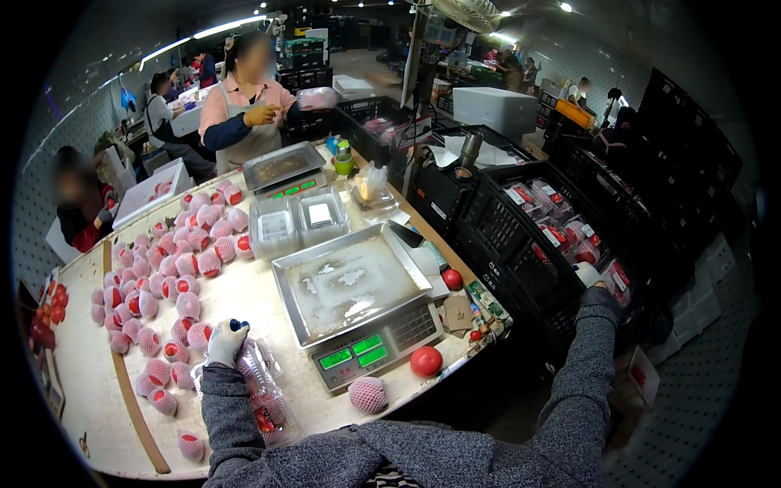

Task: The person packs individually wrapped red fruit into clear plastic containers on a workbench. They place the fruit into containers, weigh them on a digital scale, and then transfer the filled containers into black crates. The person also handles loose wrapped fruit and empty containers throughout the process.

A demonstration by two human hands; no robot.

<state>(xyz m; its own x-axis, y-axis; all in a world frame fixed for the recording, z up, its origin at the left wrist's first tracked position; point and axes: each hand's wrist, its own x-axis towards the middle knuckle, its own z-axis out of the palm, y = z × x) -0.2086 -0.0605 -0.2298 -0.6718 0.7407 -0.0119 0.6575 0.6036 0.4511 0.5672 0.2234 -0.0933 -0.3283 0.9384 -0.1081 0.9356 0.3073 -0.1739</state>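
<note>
My left hand (226, 342), in a white glove with dark fingertips, is closed at the edge of a clear plastic clamshell (264, 386) with net-wrapped red fruit inside. To its left, many red fruits in pink foam nets (187, 307) cover the table. My right hand (587, 275), also gloved, reaches far right into a black crate (512, 244). It is right beside a clear pack of red fruit (617, 281) there; its fingers are partly hidden. Other packs (553, 199) lie in the same crate.
A digital scale (362, 301) with a metal tray stands before me, near a bare red tomato (426, 362) and a netted fruit (368, 394). Behind it are stacked empty clamshells (297, 218) and a second scale (285, 171). A co-worker (248, 106) across the table holds a pack.
</note>
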